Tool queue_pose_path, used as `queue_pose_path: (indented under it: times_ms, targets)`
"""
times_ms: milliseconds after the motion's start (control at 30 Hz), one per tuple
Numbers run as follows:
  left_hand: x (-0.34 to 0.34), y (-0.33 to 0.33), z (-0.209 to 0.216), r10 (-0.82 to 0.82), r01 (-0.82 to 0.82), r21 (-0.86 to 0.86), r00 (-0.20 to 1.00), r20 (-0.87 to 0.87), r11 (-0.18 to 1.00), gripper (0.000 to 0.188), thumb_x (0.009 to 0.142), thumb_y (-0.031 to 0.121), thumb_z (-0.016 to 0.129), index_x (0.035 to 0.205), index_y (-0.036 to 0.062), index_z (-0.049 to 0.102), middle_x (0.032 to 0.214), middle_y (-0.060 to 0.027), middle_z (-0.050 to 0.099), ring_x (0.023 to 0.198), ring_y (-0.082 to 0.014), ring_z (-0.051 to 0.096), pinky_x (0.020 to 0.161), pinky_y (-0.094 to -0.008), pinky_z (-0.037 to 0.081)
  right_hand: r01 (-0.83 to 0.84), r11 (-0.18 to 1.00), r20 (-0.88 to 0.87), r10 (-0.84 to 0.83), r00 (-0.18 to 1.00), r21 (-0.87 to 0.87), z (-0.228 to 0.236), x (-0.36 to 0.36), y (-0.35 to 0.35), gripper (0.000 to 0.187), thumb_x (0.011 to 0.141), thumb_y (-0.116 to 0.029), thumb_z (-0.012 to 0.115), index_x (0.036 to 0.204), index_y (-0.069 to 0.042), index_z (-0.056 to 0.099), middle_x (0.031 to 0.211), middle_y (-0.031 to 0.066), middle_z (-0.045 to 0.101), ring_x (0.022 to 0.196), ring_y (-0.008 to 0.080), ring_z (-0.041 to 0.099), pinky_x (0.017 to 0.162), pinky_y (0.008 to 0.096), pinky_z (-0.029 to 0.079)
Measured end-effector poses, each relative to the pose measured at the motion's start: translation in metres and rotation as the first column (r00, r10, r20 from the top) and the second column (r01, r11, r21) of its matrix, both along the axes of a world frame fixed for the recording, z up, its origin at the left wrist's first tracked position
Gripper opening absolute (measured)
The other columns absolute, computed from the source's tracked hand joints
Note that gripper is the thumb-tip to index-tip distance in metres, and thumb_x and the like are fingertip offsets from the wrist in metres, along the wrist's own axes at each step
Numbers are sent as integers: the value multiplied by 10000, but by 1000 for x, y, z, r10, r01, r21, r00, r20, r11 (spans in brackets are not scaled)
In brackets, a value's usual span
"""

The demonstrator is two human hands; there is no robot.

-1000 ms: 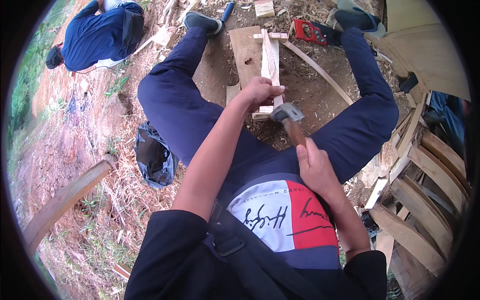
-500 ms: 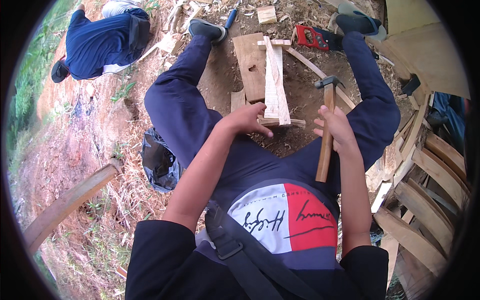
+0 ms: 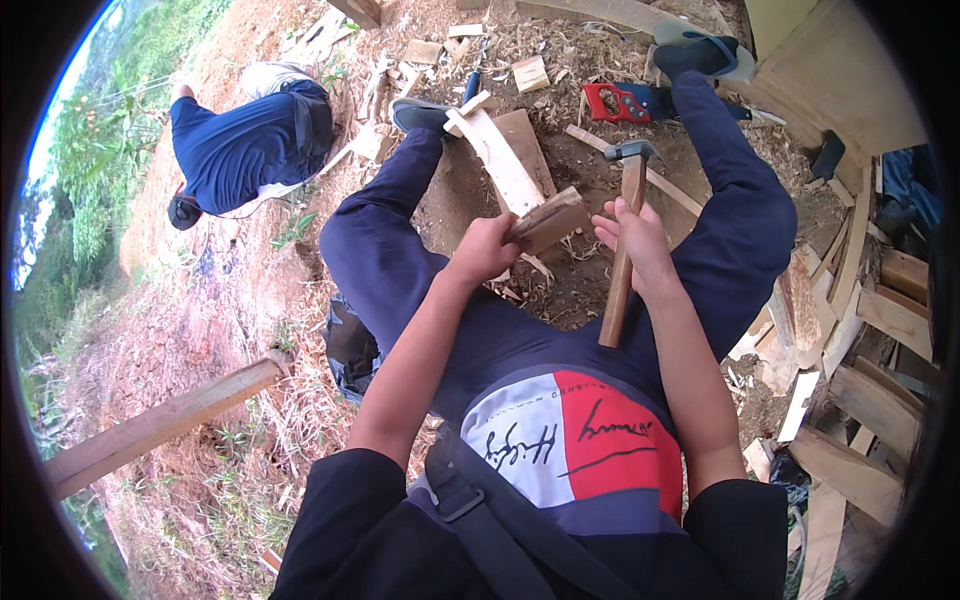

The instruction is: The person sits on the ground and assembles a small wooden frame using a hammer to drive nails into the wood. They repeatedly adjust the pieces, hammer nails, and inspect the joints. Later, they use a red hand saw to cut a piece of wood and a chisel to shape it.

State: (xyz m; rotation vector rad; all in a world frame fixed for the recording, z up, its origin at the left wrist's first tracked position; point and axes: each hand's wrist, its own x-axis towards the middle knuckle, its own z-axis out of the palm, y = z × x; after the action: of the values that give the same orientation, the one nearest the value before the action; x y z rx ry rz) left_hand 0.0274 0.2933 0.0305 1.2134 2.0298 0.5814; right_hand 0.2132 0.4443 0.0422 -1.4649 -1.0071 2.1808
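Observation:
Between my knees is a pale wooden frame (image 3: 500, 160), a long plank with a short crosspiece at each end. My left hand (image 3: 487, 250) is closed on the left end of its near crosspiece (image 3: 545, 212), and the frame sits tilted. In my right hand (image 3: 640, 240) is a claw hammer (image 3: 622, 275), gripped partway along its wooden handle, its head pointing away from me. Some fingers of that hand are held loosely off the handle. Beneath the frame lies a flat brown board (image 3: 525, 135), partly hidden.
A red-handled saw (image 3: 617, 103) lies near my right foot, and a blue-handled tool (image 3: 471, 86) by my left. Curved wooden pieces (image 3: 850, 480) are stacked at the right. Another person (image 3: 250, 140) bends over at the far left. A wooden beam (image 3: 165, 420) slants in from the left.
My left hand, spread beside the frame before, has closed on its near crosspiece. The frame is now turned, its far end swung left. The hammer stays in my right hand. The view has shifted.

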Motion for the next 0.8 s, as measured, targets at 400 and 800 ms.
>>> queue_pose_path:
  times_ms: [400, 800]
  targets:
    - [-44, 28, -11, -233, 204, -210, 965, -121, 956, 360, 743, 249, 735, 964, -5, 608, 840, -185, 643, 781, -322, 620, 703, -410, 460, 133, 983, -55, -141, 988, -124, 16, 36, 6, 213, 970, -221, 514, 1088, -48, 478, 971, 49, 552, 791, 131, 586, 652, 271, 503]
    - [-22, 13, -53, -320, 246, -382, 936, -143, 891, 429, 682, 342, 766, 952, 24, 666, 926, -181, 674, 907, -337, 644, 807, -409, 502, 117, 989, -239, -136, 961, -93, 95, 61, -34, 295, 990, -337, 482, 1177, -110, 477, 922, 23, 539, 635, 94, 535, 517, 270, 481]
